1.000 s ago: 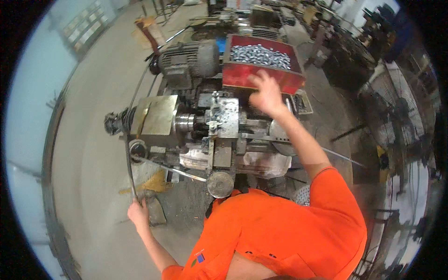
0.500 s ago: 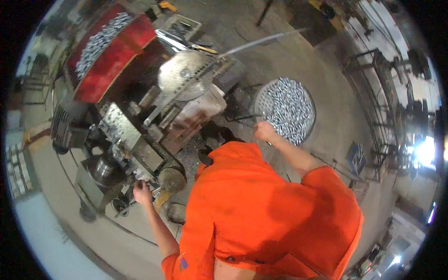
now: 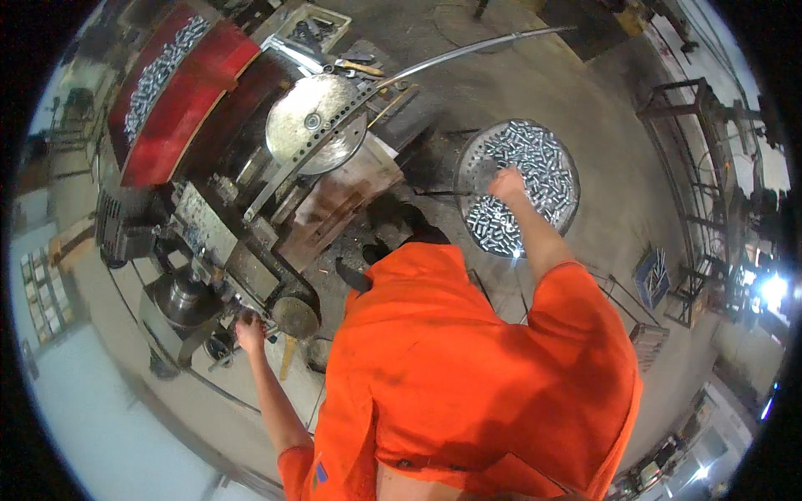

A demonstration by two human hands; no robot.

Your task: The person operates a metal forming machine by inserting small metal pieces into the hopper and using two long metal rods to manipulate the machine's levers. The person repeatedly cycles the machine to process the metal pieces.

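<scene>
My right hand [image 3: 507,184] is over a round perforated metal tray [image 3: 472,174], its fingers bunched together at the edge of a heap of short shiny metal cylinders [image 3: 543,171]. Whatever is inside those fingers is too small to make out. To the left, my left hand [image 3: 249,331] is closed beside the low front of a greasy machine [image 3: 259,271], near a small metal bar. I cannot make out what it grips. A large steel disc [image 3: 313,123] with a long perforated metal strip [image 3: 322,142] across it sits on top of the machine.
A red hopper [image 3: 188,108] holding many similar metal pieces stands at the far left. Wrenches [image 3: 359,67] and a parts box [image 3: 313,29] lie behind the disc. A blue bin [image 3: 652,278] of rods is on the floor at right, near a metal rack [image 3: 697,159].
My right hand has moved from the tray's near left edge farther in over the metal cylinders. My left hand stays by the machine's low front. The whole view has shifted slightly.
</scene>
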